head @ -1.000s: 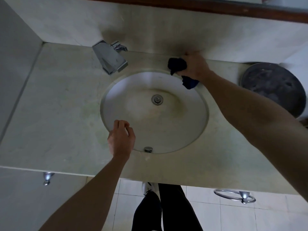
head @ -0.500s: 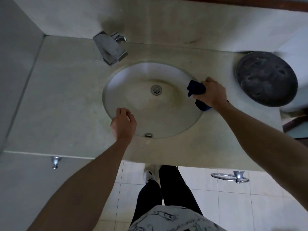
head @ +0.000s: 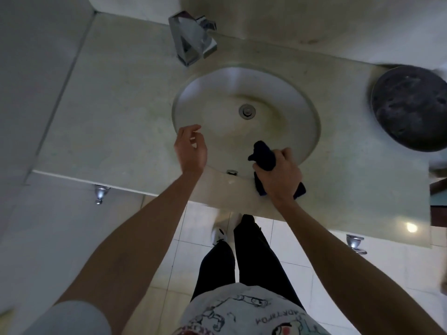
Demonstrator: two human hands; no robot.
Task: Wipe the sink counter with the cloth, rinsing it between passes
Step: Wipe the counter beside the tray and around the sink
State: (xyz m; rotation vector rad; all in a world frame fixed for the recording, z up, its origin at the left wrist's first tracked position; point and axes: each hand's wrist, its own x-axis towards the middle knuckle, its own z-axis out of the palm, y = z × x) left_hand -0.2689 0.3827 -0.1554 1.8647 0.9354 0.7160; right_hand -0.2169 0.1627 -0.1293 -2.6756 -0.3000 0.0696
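A dark blue cloth (head: 263, 155) is bunched in my right hand (head: 280, 177), which presses it on the near rim of the round white basin (head: 217, 93), just right of the overflow button (head: 231, 172). My left hand (head: 191, 151) hovers over the basin's near-left rim with fingers loosely curled and apart, holding nothing. The pale stone counter (head: 116, 112) surrounds the basin. A chrome tap (head: 191, 38) stands at the back, with no water running.
A round dark dish (head: 411, 107) sits on the counter at the far right. A wall (head: 31, 76) closes the left side. Chrome fittings (head: 100, 193) hang under the counter's front edge. My legs (head: 242, 257) stand on the tiled floor below.
My right hand has swept the cloth from the back of the basin rim, round the right side, to the near rim. My left hand has lifted off the rim and opened.
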